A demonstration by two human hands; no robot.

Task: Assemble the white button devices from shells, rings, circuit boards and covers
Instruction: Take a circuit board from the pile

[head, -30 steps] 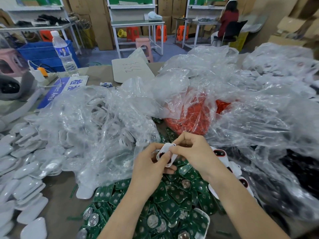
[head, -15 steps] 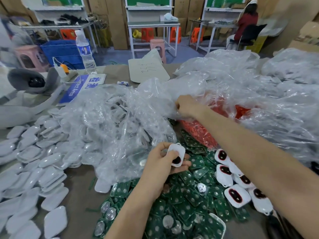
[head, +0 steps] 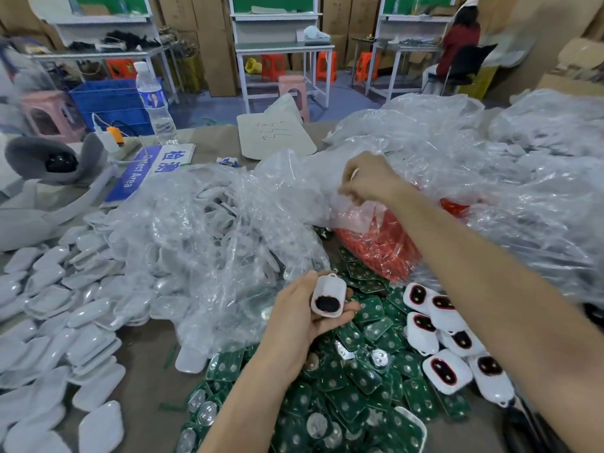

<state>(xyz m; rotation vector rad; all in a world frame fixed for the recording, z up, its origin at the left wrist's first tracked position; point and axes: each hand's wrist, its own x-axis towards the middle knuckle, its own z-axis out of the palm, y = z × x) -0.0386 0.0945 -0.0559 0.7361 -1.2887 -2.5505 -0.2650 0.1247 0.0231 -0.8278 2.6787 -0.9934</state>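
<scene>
My left hand (head: 302, 317) holds a white shell (head: 328, 297) with a dark oval opening, its hollow side up, above a heap of green circuit boards (head: 346, 397). My right hand (head: 367, 183) reaches far forward and pinches the clear plastic at the mouth of a bag of red rings (head: 382, 246). Several white shells with red-rimmed dark openings (head: 446, 341) lie to the right of the boards. White covers (head: 49, 322) are spread over the left of the table.
A big clear bag of white parts (head: 209, 230) lies left of centre; more clear bags (head: 523, 191) pile up at the right. A water bottle (head: 153, 103), a blue sign (head: 147, 171) and a white card (head: 274, 134) stand at the far edge. A person sits at a distant bench.
My right hand let go of the shell, reached out to the bag of red rings and now lifts its plastic a little. My left hand kept the shell, turning its hollow side up.
</scene>
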